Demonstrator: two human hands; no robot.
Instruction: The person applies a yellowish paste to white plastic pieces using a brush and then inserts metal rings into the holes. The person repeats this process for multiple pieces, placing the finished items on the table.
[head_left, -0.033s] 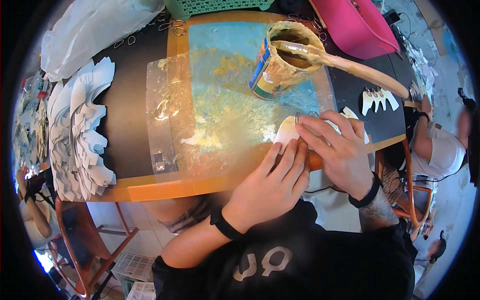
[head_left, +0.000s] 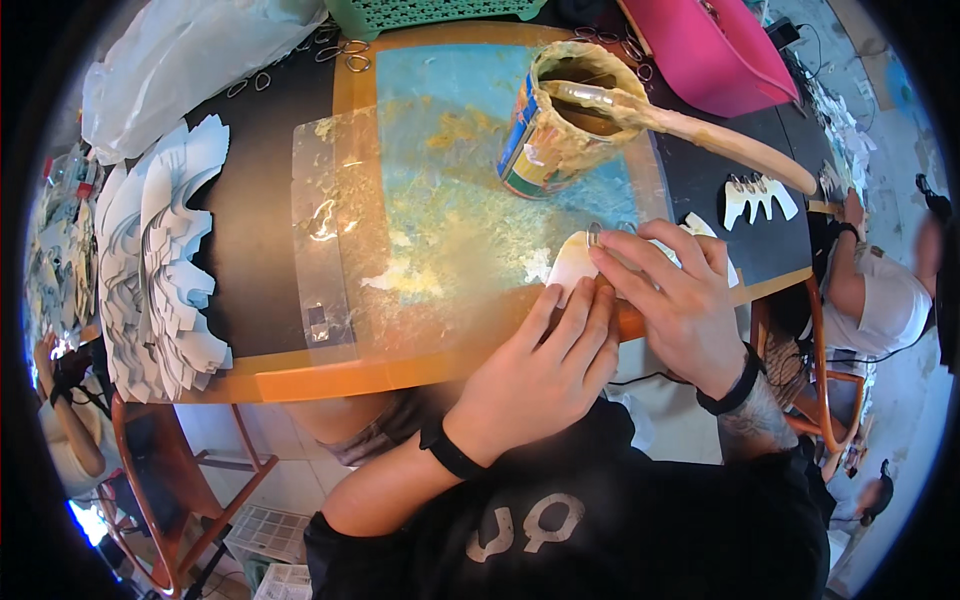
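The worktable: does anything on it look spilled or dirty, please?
Yes. Yellowish-white smears mar the clear plastic sheet, mostly left of the can; the can's rim and outer wall are caked too, as if its contents dripped.

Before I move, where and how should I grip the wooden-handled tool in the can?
Probably by the cleaner outer end of its handle, from the right: that end juts past the can, whose rim is thickly smeared.

White piece (head_left: 570, 262) partly hidden by fingers (head_left: 573, 322), green basket (head_left: 435, 14) cropped above
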